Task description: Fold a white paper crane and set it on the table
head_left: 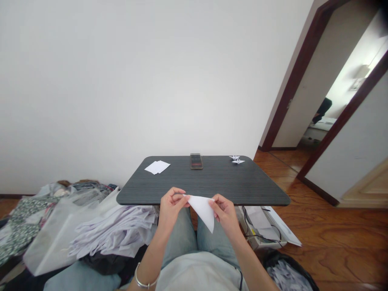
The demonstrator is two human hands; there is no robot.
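Note:
A white paper folded into a triangle (203, 210) hangs in the air just in front of the dark table's near edge (169, 190). My left hand (170, 209) pinches its left corner. My right hand (223, 212) pinches its upper right edge. The triangle's point hangs down over my lap. Both hands are closed on the paper.
On the table lie flat white paper sheets (157, 167) at the far left, a phone (196, 161) at the far middle and two small folded paper cranes (237, 159) at the far right. Piled clothes and bags (91, 226) sit left; a bin of paper (287, 275) sits right.

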